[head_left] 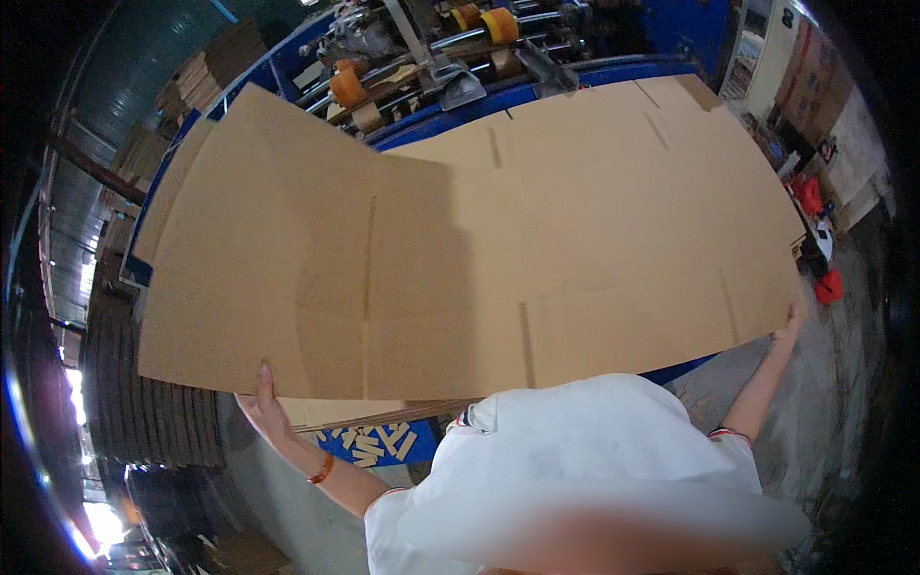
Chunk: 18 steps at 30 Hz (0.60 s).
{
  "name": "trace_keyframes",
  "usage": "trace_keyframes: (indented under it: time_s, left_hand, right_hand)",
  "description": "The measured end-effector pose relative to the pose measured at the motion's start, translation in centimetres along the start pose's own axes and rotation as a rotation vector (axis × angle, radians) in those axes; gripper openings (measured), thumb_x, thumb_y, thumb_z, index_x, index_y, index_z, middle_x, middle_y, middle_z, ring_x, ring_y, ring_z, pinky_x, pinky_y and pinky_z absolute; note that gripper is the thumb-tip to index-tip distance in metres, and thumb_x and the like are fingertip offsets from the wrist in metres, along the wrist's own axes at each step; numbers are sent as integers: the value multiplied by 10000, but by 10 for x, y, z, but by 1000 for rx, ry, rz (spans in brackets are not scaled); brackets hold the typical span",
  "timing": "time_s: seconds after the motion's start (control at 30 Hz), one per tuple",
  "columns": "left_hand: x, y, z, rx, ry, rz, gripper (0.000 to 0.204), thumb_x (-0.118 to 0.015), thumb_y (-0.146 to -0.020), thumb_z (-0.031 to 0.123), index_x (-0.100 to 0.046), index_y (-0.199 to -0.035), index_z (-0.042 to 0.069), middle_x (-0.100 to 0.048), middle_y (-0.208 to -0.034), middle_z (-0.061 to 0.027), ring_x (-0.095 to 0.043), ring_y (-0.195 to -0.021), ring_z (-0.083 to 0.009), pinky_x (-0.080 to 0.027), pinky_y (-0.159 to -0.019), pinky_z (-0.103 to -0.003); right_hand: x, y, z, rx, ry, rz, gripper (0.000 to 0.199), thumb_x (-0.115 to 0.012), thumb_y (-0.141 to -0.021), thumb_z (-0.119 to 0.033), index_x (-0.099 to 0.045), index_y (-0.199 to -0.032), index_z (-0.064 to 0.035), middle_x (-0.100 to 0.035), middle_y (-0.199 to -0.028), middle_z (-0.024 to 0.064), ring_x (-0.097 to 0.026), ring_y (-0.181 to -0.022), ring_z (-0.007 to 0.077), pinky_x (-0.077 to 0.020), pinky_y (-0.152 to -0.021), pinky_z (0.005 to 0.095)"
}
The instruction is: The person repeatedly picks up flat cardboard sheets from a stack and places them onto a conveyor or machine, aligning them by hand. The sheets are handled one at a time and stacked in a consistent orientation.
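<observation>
The big flat cardboard sheet [479, 259] fills the middle of my view, held up wide in front of me over the blue machine [537, 91] at twelve o'clock. My left hand [268, 407] grips its lower edge at seven o'clock, fingers clamped on the board. My right hand [792, 321] clasps its corner at three o'clock. Stacked cardboard [144, 412] stands at nine o'clock.

Large flat brown cardboard sheet [460, 259], creased and slotted, held tilted.

Two hands [273, 414], three orange rollers [348, 84]
</observation>
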<state>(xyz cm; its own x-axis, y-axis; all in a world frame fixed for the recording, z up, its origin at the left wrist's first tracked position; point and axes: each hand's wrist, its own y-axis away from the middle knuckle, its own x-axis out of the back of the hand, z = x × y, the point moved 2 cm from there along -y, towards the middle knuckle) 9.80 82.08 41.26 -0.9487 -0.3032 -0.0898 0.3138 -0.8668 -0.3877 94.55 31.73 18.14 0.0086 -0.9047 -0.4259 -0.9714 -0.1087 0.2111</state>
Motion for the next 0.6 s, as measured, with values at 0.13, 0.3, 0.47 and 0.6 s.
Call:
trace_keyframes:
  time_s: [0.13, 0.3, 0.47, 0.6]
  left_hand:
    - [-2, -8, 10, -14, -362, -107, 250, -695, -833, 63, -619, -1043, -50, -656, -975, -112, -601, -938, -173, -491, -799, -301]
    - [-22, -8, -25, -116, -407, -89, 200, -683, -850, 80, -642, -998, -47, -668, -919, -92, -598, -841, -141, -479, -756, -283]
    - [-53, 10, -50, -131, -316, -138, 124, -658, -860, 54, -658, -952, -28, -673, -894, -58, -591, -764, -122, -483, -726, -280]
    - [-113, 56, -58, -312, -525, -444, 395, -648, -799, -7, -595, -1189, 22, -604, -1198, -123, -567, -1088, -221, -450, -921, -365]
  right_hand:
    - [-70, 79, 35, 32, -154, -21, 464, -572, -921, -196, -442, -1332, -26, -527, -1306, 116, -530, -1160, 271, -469, -939, 406]
    - [-191, 200, -1, 89, -237, -98, 379, -581, -909, -139, -523, -1273, -55, -576, -1245, 125, -582, -1093, 266, -461, -947, 412]
    - [-331, 259, 22, 998, 712, -386, 366, -643, -854, -68, -573, -1204, 12, -640, -1157, 145, -615, -1062, 234, -497, -883, 350]
    - [-380, 254, 31, 1047, 539, -681, 422, -629, -804, 4, -577, -1223, -9, -618, -1213, 145, -612, -1098, 249, -501, -871, 316]
